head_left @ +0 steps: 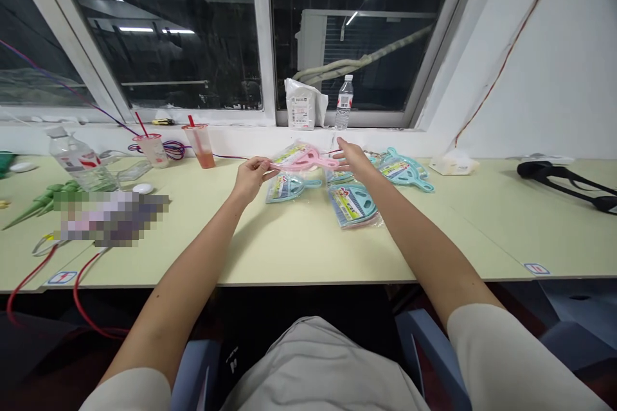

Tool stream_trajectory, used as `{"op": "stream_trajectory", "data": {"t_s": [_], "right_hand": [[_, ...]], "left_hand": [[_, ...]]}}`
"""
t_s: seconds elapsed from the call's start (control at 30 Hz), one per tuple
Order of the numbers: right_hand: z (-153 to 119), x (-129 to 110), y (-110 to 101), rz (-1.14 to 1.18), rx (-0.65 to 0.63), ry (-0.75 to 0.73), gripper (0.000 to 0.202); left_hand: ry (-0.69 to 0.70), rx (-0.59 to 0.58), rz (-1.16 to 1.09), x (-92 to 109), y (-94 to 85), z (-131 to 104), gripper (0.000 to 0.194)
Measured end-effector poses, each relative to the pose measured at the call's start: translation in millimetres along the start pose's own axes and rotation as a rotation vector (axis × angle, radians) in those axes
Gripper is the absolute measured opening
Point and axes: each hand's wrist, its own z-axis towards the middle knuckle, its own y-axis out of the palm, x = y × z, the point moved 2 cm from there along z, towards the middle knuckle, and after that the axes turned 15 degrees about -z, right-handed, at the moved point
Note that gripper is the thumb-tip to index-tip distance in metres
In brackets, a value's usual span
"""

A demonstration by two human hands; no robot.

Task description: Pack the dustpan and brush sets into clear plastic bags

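My left hand (251, 178) pinches the left edge of a pink dustpan (304, 158) in a clear bag with a printed card, raised a little above the table. Its handle points right, toward my right hand (353, 158). The fingers of that hand are spread apart beside the handle end; whether they touch it is hard to see. Below the pink one lies a bagged blue dustpan (289, 187). Another blue dustpan (354, 203) rests under my right wrist, and more blue dustpans (403, 170) overlap to the right, partly hidden by my forearm.
Two plastic cups with red straws, one a cup (198, 144) holding reddish drink, stand at the back left near a large bottle (80, 159). On the sill are a white package (301, 104) and a water bottle (344, 103). Right are a tissue pack (454, 163) and a black strap-like object (569, 183).
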Motion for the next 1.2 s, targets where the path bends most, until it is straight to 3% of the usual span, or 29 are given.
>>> {"op": "stream_trajectory", "data": {"t_s": [0.07, 0.17, 0.27, 0.33, 0.4, 0.47, 0.53, 0.67, 0.83, 0.93, 1.03, 1.1, 1.2], "right_hand": [[11, 5, 10, -0.158, -0.009, -0.073, 0.047], [16, 22, 35, -0.464, -0.089, -0.228, 0.055], [14, 37, 55, -0.776, -0.044, -0.336, 0.060], [10, 44, 62, -0.940, -0.019, -0.374, 0.047], [6, 46, 63, -1.078, -0.016, -0.406, 0.036], [1, 46, 63, -1.185, -0.011, -0.426, 0.032], [-2, 44, 63, -1.261, -0.007, -0.441, 0.030], [-8, 41, 67, -1.353, -0.013, -0.475, 0.032], [-11, 38, 66, -1.386, -0.003, -0.474, 0.037], [-23, 27, 62, -1.370, 0.108, -0.510, 0.037], [-59, 11, 66, -1.283, 0.184, -0.703, 0.032], [-96, 8, 78, -1.215, 0.015, -0.892, 0.030], [-152, 21, 102, -1.191, -0.417, -1.122, 0.021]], "left_hand": [[-0.003, 0.077, -0.001, -12, -16.9, 3, 0.035], [-0.133, 0.185, 0.037, -30, -35.3, 2, 0.026], [-0.247, 0.240, 0.070, -34, -44.7, -1, 0.020], [-0.314, 0.215, 0.094, -28, -47.2, -3, 0.019], [-0.472, 0.141, 0.166, -21, -48.2, -5, 0.020], [-0.654, 0.056, 0.316, -14, -49.2, -6, 0.021], [-0.740, -0.009, 0.502, -7, -50.0, -6, 0.024], [-0.705, -0.091, 0.760, 4, -47.2, -4, 0.028], [-0.713, -0.132, 0.783, 6, -47.0, -1, 0.028], [-0.654, 0.005, 0.770, 2, -58.4, 3, 0.029], [-0.414, 0.268, 0.941, -3, -76.1, 4, 0.026], [-0.289, 0.302, 1.164, -8, -84.1, 1, 0.024], [-0.270, 0.160, 1.390, -19, -87.8, -4, 0.021]]}}
